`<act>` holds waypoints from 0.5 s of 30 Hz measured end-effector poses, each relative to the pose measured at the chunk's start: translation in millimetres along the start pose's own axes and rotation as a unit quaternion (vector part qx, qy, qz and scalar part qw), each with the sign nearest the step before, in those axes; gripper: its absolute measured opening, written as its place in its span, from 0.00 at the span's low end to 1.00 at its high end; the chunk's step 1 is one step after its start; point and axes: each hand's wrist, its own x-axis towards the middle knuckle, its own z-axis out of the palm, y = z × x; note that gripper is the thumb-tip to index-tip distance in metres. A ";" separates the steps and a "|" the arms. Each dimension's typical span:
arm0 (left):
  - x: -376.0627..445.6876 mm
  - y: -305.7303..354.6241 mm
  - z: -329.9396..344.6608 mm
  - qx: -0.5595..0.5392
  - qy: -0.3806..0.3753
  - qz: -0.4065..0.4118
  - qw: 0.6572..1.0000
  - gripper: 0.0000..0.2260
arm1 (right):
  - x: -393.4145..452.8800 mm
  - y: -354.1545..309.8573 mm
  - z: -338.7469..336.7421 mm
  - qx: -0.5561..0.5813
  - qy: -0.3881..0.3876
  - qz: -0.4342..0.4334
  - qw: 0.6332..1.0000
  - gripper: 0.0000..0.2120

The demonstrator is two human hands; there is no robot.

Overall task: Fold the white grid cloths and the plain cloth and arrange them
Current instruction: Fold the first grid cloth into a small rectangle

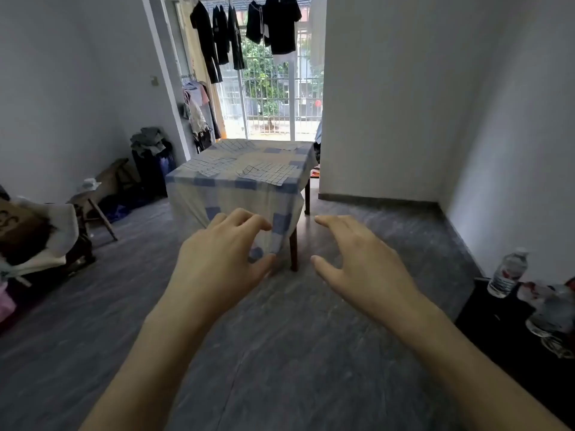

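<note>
Several white grid cloths lie spread on a table (236, 194) draped in a cream and blue checked cover, some way ahead of me. One grid cloth (268, 173) lies at the near right corner, another (211, 164) at the near left, a third (234, 145) farther back. I cannot pick out the plain cloth. My left hand (217, 259) and my right hand (357, 259) are stretched forward in the air over the floor, fingers loosely spread, holding nothing and far short of the table.
Grey floor lies between me and the table. A wooden stool (93, 206) and piled clothes stand at the left. At the right, water bottles (508, 273) sit on a dark low table (497, 337). Dark clothes (280, 23) hang before the barred window.
</note>
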 end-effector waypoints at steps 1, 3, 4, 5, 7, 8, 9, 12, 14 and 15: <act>3.3 -0.7 0.8 0.001 -0.019 0.000 1.000 0.19 | 6.5 1.8 2.0 -0.002 0.004 -0.005 1.000 0.26; 10.3 -6.1 8.0 0.009 -0.045 -0.001 0.999 0.18 | 21.6 3.4 8.3 -0.015 -0.003 -0.012 1.000 0.24; 14.4 -9.6 12.1 0.021 -0.063 -0.007 0.998 0.18 | 30.0 4.1 12.2 -0.022 -0.015 -0.009 1.000 0.24; 19.3 -14.0 15.0 0.032 -0.073 -0.012 0.997 0.18 | 38.4 4.2 17.6 -0.028 -0.020 -0.010 0.999 0.24; 28.7 -25.1 19.4 0.045 -0.073 -0.026 0.996 0.19 | 51.8 4.3 28.3 -0.026 -0.021 -0.008 0.999 0.24; 33.1 -30.2 19.6 0.051 -0.066 -0.034 0.996 0.19 | 58.6 4.6 32.7 -0.022 -0.018 -0.005 1.000 0.23; 38.2 -35.0 22.1 0.056 -0.056 -0.040 0.996 0.18 | 65.4 4.6 37.7 -0.020 -0.015 -0.005 1.000 0.23; 56.6 -47.9 31.5 0.063 -0.041 -0.047 0.996 0.18 | 90.6 1.7 53.5 -0.016 -0.016 -0.018 1.000 0.24; 72.0 -59.4 38.2 0.067 -0.033 -0.041 0.996 0.18 | 111.8 -0.3 64.3 -0.009 -0.011 -0.024 1.000 0.24; 79.6 -67.3 42.2 0.070 -0.029 -0.036 0.996 0.18 | 122.4 -1.5 70.0 -0.004 -0.007 -0.022 1.000 0.25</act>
